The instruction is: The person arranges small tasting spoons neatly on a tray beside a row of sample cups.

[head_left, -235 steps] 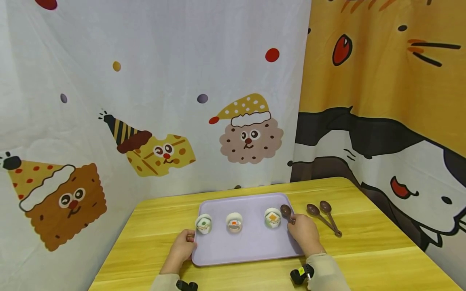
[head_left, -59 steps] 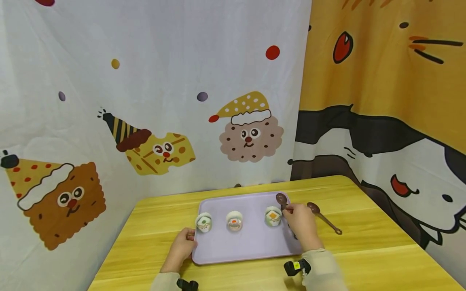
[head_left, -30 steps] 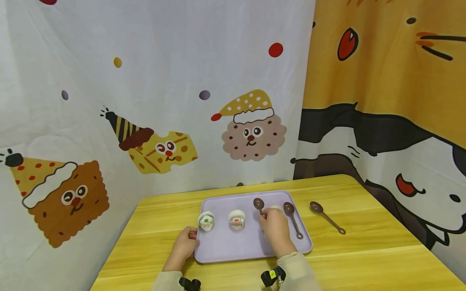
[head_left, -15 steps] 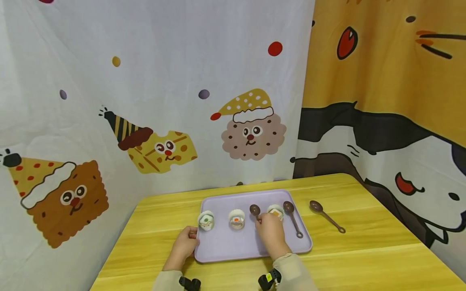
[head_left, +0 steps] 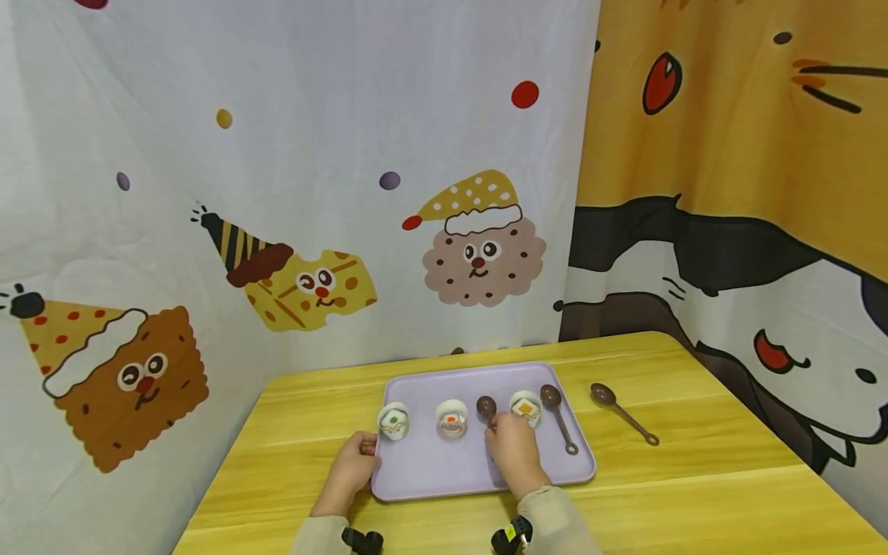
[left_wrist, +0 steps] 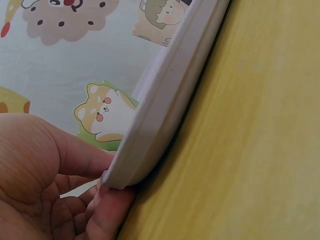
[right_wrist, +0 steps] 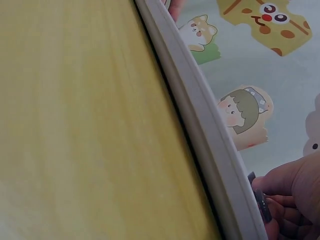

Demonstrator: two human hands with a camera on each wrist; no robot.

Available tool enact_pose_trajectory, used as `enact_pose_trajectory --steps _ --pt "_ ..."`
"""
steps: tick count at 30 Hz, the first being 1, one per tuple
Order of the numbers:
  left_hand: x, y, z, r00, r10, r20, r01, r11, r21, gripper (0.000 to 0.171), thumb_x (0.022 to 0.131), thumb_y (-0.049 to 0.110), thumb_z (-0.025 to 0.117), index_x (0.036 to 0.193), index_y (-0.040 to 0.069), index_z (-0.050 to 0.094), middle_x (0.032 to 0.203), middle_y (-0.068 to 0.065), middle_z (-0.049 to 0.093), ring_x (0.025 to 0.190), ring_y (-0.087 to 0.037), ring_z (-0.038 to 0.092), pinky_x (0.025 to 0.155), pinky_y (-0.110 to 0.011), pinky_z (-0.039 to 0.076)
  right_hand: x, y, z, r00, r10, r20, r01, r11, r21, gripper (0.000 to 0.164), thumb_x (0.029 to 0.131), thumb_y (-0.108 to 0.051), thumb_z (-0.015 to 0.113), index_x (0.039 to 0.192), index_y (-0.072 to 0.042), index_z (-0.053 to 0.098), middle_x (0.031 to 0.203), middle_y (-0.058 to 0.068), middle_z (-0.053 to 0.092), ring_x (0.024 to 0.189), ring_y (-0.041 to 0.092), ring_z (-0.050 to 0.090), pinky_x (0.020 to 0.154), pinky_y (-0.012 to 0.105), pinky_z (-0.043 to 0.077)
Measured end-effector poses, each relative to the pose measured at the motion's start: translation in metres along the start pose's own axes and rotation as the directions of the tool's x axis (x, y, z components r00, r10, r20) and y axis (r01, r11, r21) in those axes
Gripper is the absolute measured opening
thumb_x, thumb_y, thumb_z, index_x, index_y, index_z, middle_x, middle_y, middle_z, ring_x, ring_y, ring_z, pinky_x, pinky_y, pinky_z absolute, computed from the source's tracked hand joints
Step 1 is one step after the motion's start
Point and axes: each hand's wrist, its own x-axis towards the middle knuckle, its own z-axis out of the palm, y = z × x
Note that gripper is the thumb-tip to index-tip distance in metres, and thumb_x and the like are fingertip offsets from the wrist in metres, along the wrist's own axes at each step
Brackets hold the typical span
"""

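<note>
My left hand [head_left: 354,464] grips the left edge of a lilac tray [head_left: 423,472]; in the left wrist view, its thumb and fingers [left_wrist: 82,159] pinch the rim. Over the tray, my right hand [head_left: 515,447] holds a brown spoon [head_left: 486,405], bowl pointing away, most of the handle hidden by the hand. The spoon lies between the middle cup [head_left: 452,421], with a printed cartoon, and the right cup [head_left: 526,408], with an orange patch. Another similar cup [head_left: 394,422] stands at the tray's left. A second brown spoon [head_left: 559,416] rests along the tray's right side.
A third brown spoon [head_left: 624,415] lies on the yellow wood-grain table [head_left: 673,501], right of the tray. Behind the table hangs a white cartoon-print cloth [head_left: 298,116]; a yellow one [head_left: 735,154] hangs at the right.
Two spoons lay on the table at first; one remains there and one now rests on the tray. My right hand has carried the held spoon leftward and lower; my left hand stays on the rim.
</note>
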Motion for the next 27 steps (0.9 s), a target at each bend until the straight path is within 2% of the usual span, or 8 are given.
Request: enact_pose_trajectory --steps 10,27 --pt "-0.0004 -0.0003 0.0005 1.0 -0.01 0.0 0.01 1.0 0.002 0.038 0.085 -0.009 0.061 0.122 -0.007 0.057 0.098 -0.016 0.055 0.084 -0.028 0.057 0.055 -0.035 0.052 -0.0024 0.004 0.0052 1.0 0.012 0.003 -0.012 1.0 0.011 0.011 0.078 -0.003 0.079 0.074 -0.006 0.07 0.071 0.006 0.068 0.064 0.023 0.065 0.059 0.039 0.053" --pt "0.0015 0.0012 0.001 1.0 -0.017 0.004 0.017 1.0 0.017 0.039 0.086 -0.009 0.06 0.126 -0.007 0.056 0.098 -0.016 0.054 0.085 -0.029 0.057 0.056 -0.035 0.053 -0.0062 0.0047 0.0031 1.0 0.0 -0.022 0.0 1.0 -0.009 0.016 0.08 -0.006 0.075 0.071 -0.009 0.062 0.067 0.005 0.062 0.06 0.025 0.061 0.057 0.043 0.05"
